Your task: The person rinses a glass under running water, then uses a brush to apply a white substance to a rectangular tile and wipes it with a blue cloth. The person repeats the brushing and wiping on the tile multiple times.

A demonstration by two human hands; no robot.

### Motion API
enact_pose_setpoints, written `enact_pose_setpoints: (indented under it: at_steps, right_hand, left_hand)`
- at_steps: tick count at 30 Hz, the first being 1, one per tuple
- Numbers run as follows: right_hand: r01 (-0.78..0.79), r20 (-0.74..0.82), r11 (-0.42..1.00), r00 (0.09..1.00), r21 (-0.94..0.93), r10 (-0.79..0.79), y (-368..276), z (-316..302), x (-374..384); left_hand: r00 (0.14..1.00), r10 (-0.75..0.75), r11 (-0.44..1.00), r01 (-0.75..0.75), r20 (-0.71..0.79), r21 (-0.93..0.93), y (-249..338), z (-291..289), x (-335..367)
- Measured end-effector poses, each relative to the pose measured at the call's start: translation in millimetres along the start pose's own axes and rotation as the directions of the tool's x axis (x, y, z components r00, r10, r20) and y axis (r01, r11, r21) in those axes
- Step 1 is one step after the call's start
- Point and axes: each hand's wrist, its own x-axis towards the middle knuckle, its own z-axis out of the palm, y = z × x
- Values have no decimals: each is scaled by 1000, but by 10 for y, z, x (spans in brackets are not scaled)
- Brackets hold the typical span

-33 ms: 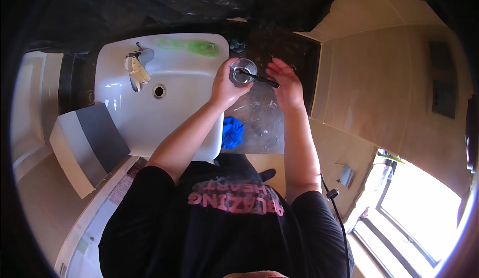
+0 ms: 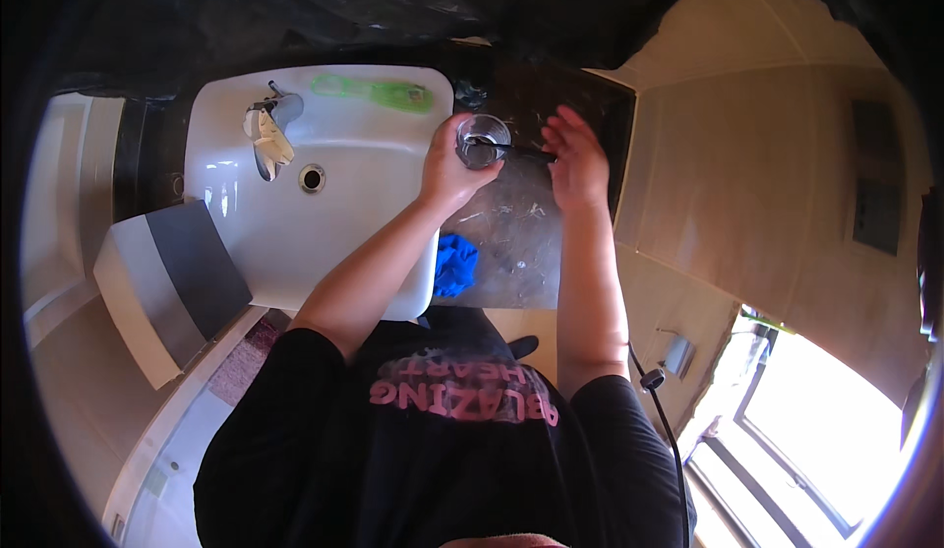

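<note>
My left hand is wrapped round a clear drinking glass above the dark counter, just right of the sink. A slim black stick-like tool slants across the glass with its inner end inside; what that end is cannot be made out. The tool's outer end meets my right hand, which seems to hold it loosely at the thumb side. The other fingers of that hand point up and away, slightly blurred.
A white sink with a faucet fills the left. A green translucent item lies at its back. A crumpled blue cloth rests on the counter. A grey-and-white box stands left. A black cable hangs by my right arm.
My right hand has shifted slightly right, and the black tool now lies at a flatter angle across the glass. The left hand and glass have barely moved.
</note>
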Motion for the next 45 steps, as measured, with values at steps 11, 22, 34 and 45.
enact_pose_setpoints:
  at_steps: [11,22,34,45]
  right_hand:
    - [552,635,-318,630,-771,-446,-113,932,89]
    - [386,459,-365,877,-847,-140,78,858,377]
    - [255,317,-489,947,-835,-47,-4,984,334]
    - [322,389,-250,873,-913,-295,149,733,292]
  left_hand:
    - [984,-27,984,56,-174,168,-80,223,288]
    - [974,-94,971,136,-206,197,86,114,422]
    - [964,-98,969,149,-246,198,132,119,486]
    - [969,-15,970,74,-246,230,58,167,460]
